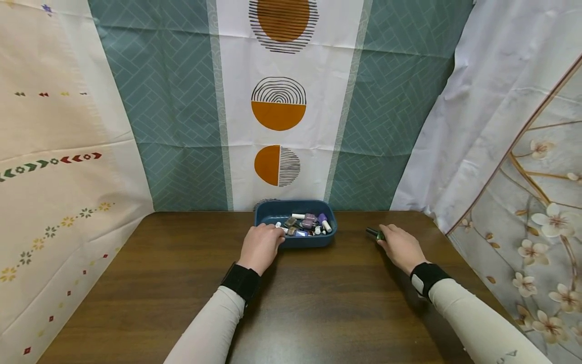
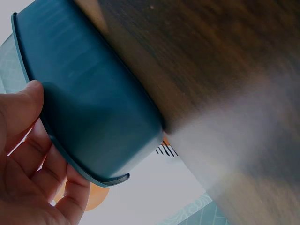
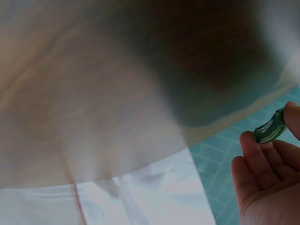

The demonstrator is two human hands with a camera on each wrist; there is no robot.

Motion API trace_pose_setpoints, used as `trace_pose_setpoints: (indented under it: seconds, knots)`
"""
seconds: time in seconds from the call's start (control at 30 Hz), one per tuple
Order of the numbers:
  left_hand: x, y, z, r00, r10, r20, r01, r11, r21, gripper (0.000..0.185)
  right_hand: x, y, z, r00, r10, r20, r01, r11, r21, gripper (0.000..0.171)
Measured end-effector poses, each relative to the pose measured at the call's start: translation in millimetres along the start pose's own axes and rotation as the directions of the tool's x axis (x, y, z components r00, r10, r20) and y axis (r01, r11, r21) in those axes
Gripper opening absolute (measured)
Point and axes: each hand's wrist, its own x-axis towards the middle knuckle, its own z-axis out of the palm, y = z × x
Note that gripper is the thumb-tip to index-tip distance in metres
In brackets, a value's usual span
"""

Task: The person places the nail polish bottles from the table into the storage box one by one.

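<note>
Sorting step, by the look of it: a bottle is out of the tub and being handled on the bench. Left hand (image 1: 261,246) sits at the lower centre of the head view, fingers curled over the near left rim of the blue tub (image 1: 313,240), thumb on the outer wall in the left wrist view, so it grips and steadies the tub. Right hand (image 1: 400,247) is right of centre, well apart from the tub, fingers curled round a small green bottle (image 1: 374,233) whose dark cap end pokes out toward the left; the right wrist view shows green glass pinched between fingertips at the right edge of the frame. The bottle looks low over or on the brown bench (image 1: 318,303); contact cannot be told. Tub holds a heap of small nail polish bottles (image 1: 305,224), purple, white and dark, against the back edge of the bench below the patterned curtain. Likely next move calls for a steady tub and a firm pinch on the slick glass, whether set down or carried.
</note>
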Motion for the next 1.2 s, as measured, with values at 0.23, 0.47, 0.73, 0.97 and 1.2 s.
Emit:
trace_pose_setpoints:
  seconds: [0.23, 0.47, 0.73, 0.97, 1.2]
  knots:
    - [2.5, 1.2, 0.5, 1.0, -0.013, 0.015, 0.012, 1.0, 0.008, 0.011, 10.8, -16.5, -0.4, 0.999, -0.023, -0.024, 0.024, 0.999, 0.026, 0.051]
    - [0.2, -1.6, 0.8, 1.0, -0.011, 0.004, 0.011, 1.0, 0.022, 0.011, 22.2, -43.0, -7.6, 0.997, -0.048, -0.053, 0.052, 0.997, 0.062, 0.052]
    - [-2.4, -3.1, 3.5, 1.0, -0.026, 0.004, 0.026, 1.0, 0.001, 0.012, 37.9, -62.4, -12.8, 0.996, -0.057, -0.064, 0.061, 0.996, 0.063, 0.051]
    - [-1.2, -1.4, 4.1, 1.0, -0.023, 0.001, 0.023, 1.0, -0.002, 0.011, 54.2, -78.9, -16.6, 0.993, -0.092, -0.076, 0.098, 0.992, 0.074, 0.049]
    - [0.1, 2.0, 4.1, 1.0, -0.007, -0.008, 0.007, 1.0, 0.005, 0.011, 69.4, -106.4, -18.6, 0.992, -0.109, -0.056, 0.115, 0.988, 0.104, 0.046]
